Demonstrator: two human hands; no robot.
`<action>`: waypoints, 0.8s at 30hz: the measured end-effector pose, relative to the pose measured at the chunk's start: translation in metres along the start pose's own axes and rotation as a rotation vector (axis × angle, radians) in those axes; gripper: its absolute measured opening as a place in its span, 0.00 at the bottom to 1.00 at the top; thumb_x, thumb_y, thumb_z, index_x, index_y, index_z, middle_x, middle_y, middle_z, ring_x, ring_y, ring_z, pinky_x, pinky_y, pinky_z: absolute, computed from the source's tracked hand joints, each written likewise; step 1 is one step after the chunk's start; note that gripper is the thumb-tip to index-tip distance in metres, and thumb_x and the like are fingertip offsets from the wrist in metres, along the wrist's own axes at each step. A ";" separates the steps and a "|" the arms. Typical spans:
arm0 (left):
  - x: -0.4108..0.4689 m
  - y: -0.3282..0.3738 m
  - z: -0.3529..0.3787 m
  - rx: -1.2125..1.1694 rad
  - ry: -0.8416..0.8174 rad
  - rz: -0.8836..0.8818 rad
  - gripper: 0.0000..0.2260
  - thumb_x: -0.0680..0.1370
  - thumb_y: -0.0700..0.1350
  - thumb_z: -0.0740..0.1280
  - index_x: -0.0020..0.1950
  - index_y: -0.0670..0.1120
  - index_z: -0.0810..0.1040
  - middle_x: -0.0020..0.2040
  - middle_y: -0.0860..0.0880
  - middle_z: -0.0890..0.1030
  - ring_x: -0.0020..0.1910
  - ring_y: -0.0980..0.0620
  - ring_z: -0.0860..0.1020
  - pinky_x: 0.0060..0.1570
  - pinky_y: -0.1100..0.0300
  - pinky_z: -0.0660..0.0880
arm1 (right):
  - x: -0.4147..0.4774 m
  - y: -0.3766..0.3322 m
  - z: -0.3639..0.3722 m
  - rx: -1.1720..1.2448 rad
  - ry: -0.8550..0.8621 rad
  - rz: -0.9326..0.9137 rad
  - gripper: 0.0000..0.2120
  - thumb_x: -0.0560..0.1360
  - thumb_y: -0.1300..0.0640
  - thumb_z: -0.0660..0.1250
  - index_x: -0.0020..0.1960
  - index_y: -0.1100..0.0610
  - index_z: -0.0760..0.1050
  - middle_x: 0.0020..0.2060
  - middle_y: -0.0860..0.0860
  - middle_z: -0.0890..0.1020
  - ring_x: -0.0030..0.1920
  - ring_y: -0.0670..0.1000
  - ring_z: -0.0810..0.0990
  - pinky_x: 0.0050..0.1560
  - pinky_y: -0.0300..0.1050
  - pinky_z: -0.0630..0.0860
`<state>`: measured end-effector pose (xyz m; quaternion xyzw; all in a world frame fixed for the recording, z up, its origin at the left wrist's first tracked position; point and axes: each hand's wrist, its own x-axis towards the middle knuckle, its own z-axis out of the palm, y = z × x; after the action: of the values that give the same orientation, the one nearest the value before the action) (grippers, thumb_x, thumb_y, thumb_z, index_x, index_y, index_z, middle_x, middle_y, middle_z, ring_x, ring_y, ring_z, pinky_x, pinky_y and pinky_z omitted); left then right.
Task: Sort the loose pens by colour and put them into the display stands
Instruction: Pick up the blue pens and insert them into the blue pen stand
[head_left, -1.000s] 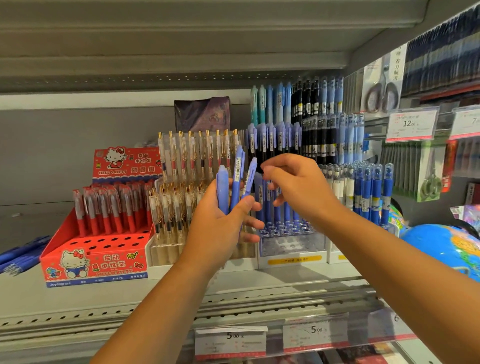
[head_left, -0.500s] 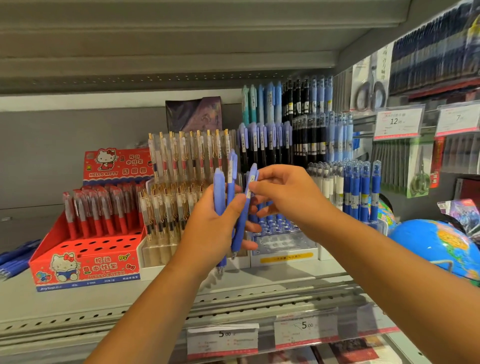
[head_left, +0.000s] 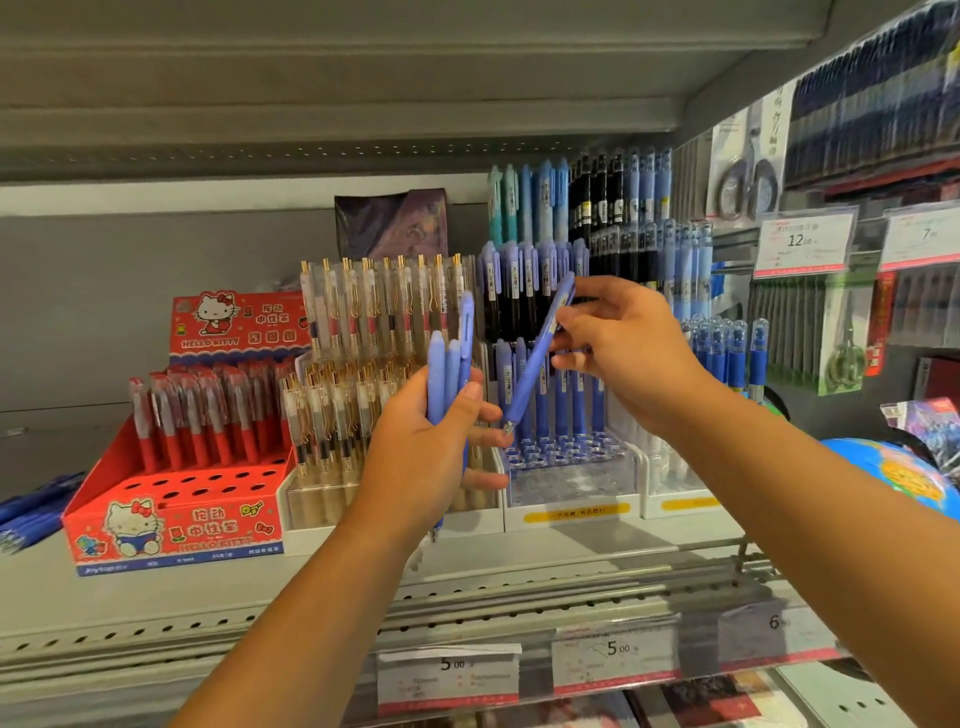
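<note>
My left hand (head_left: 421, 447) grips a small bunch of blue pens (head_left: 449, 374), held upright in front of the shelf. My right hand (head_left: 623, 343) pinches a single blue pen (head_left: 537, 358) near its top; the pen slants down to the left, its tip just above the front holes of the clear tiered stand (head_left: 569, 467). That stand holds rows of blue and black pens behind, with several empty holes in front.
A red Hello Kitty stand (head_left: 176, 519) with red pens sits at left, next to a stand of clear gold-clipped pens (head_left: 363, 332). Loose blue pens (head_left: 31, 514) lie at far left. A globe (head_left: 893, 467) is at right. Price tags line the shelf edge (head_left: 311, 613).
My right hand has pulled one blue pen away from the bunch and swung it to the right, its tip now pointing down at the clear stand. The left hand keeps the rest.
</note>
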<state>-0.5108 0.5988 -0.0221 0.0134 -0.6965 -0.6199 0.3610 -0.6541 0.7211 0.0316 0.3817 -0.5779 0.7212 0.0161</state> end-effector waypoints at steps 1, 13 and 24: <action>0.000 0.000 0.000 0.010 0.002 0.005 0.08 0.82 0.45 0.63 0.59 0.49 0.76 0.45 0.43 0.82 0.41 0.45 0.84 0.33 0.44 0.83 | 0.001 0.000 -0.001 -0.011 0.009 -0.009 0.09 0.79 0.65 0.65 0.55 0.53 0.73 0.41 0.53 0.82 0.36 0.48 0.84 0.38 0.41 0.80; 0.000 -0.001 0.000 0.034 -0.019 0.033 0.07 0.82 0.44 0.62 0.59 0.53 0.74 0.43 0.47 0.84 0.28 0.47 0.79 0.25 0.52 0.79 | 0.006 0.027 0.005 -0.456 -0.012 -0.118 0.15 0.80 0.61 0.65 0.66 0.53 0.72 0.42 0.51 0.81 0.40 0.52 0.83 0.41 0.50 0.83; 0.001 -0.001 0.001 -0.017 -0.033 0.024 0.07 0.81 0.44 0.64 0.59 0.50 0.73 0.41 0.45 0.84 0.33 0.42 0.83 0.26 0.52 0.79 | 0.006 0.038 0.004 -0.666 -0.190 -0.040 0.10 0.78 0.60 0.68 0.57 0.52 0.72 0.37 0.49 0.83 0.34 0.42 0.83 0.39 0.48 0.83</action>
<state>-0.5123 0.5986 -0.0222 -0.0084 -0.6972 -0.6216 0.3569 -0.6739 0.7022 0.0044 0.4324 -0.7728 0.4535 0.1001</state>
